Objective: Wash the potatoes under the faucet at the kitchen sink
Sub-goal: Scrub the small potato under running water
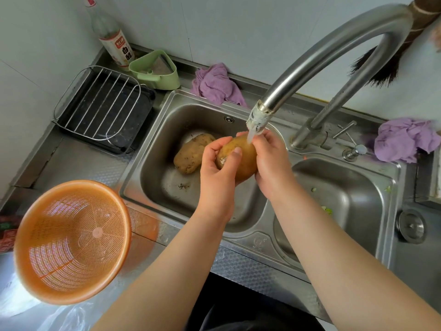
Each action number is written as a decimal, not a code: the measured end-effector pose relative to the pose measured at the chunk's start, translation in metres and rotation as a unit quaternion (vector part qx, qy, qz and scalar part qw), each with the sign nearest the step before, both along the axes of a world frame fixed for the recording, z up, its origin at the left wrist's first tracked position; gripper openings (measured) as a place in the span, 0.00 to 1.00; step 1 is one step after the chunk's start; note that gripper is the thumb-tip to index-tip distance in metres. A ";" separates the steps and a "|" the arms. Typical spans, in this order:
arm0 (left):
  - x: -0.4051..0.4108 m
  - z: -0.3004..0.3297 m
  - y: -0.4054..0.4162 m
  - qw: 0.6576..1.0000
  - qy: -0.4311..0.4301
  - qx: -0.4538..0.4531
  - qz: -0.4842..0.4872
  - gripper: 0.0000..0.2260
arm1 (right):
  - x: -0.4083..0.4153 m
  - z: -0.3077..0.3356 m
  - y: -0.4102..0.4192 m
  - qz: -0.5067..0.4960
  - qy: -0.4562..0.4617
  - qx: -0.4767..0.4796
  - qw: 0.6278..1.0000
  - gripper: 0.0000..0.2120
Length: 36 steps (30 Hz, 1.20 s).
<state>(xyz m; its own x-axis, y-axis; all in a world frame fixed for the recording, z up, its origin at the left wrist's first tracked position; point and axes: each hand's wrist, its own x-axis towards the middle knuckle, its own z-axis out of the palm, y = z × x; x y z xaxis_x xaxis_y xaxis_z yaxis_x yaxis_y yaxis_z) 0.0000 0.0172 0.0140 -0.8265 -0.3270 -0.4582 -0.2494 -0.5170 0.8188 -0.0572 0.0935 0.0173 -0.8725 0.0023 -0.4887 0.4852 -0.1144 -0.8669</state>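
Bright even daylight, soft shadows, wide-angle edge warping

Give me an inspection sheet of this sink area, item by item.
Surface: steel double sink set in a steel counter; left basin floor carries dirt specks.
Job's things: one potato under the running faucet; a second potato lies in the left basin.
Clutter: orange colander, wire rack, green corner strainer, vinegar bottle, two purple cloths, a drain stopper.
Hands: left hand and right hand both grip the held potato.
Cables: nothing seen.
Surroundings: pale tiled wall, brush hanging by the faucet.
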 end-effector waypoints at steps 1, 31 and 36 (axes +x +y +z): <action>0.000 -0.001 -0.001 1.000 -0.001 0.002 0.002 0.10 | -0.002 -0.001 0.000 -0.001 -0.001 -0.005 1.000 0.09; -0.016 -0.004 -0.007 0.998 -0.056 -0.023 0.018 0.13 | 0.003 -0.004 0.002 0.103 0.070 -0.028 0.992 0.11; -0.017 0.000 -0.005 0.997 -0.054 -0.050 0.014 0.13 | 0.008 -0.008 0.004 0.131 0.094 0.011 0.987 0.18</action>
